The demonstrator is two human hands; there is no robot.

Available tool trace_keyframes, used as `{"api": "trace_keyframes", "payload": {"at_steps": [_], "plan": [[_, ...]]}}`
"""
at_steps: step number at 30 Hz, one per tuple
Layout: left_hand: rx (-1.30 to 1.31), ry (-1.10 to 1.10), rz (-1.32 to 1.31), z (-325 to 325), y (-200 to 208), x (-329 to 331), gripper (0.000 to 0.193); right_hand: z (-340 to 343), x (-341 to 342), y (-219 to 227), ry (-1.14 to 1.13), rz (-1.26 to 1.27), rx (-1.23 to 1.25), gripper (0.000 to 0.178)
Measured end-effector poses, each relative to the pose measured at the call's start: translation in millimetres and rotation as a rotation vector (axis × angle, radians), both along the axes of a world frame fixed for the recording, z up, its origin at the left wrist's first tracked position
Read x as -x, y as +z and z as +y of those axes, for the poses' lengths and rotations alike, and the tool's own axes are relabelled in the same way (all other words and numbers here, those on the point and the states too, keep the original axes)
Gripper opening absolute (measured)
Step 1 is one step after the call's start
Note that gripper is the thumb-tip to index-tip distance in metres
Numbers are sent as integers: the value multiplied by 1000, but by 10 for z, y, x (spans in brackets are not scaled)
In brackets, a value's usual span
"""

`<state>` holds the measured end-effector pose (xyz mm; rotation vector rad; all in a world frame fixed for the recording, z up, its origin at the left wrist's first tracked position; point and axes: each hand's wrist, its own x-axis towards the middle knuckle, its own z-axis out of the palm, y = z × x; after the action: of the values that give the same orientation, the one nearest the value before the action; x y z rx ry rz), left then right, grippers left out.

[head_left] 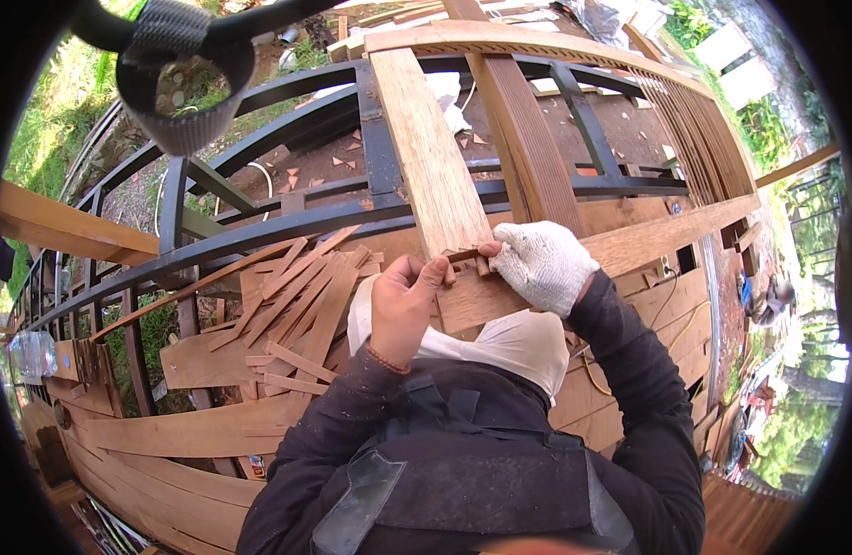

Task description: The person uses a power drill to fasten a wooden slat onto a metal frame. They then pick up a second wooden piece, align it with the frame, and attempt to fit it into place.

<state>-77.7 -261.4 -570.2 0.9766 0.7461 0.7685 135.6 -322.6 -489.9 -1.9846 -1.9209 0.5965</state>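
My bare left hand [406, 301], with a beaded bracelet at the wrist, pinches one end of a small dark wood strip [465, 254]. At the strip's other end, my right hand [542, 265], in a white knit glove, is closed with its fingertips on it. Short wood bits [482, 267] show by the fingers of both hands; whether they are joined to the strip I cannot tell. Directly under the hands lies a pale wooden plank [426, 153], running away from me. Its near end reaches my lap.
Loose thin wood strips [301, 296] are heaped on my left. Black metal framing [384, 139] crosses beyond my hands. A grooved brown board [528, 139] lies right of the plank, and several thin slats [694, 129] are at far right. Deck boards [185, 430] spread around me.
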Motion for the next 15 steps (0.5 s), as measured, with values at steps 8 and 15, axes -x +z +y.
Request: {"api": "trace_keyframes", "payload": {"at_steps": [8, 15], "plan": [[198, -109, -141, 183, 27, 40, 36, 101, 29, 130, -35, 33, 100, 29], [72, -283, -50, 298, -1, 72, 40, -2, 44, 56, -112, -4, -20, 23]]}}
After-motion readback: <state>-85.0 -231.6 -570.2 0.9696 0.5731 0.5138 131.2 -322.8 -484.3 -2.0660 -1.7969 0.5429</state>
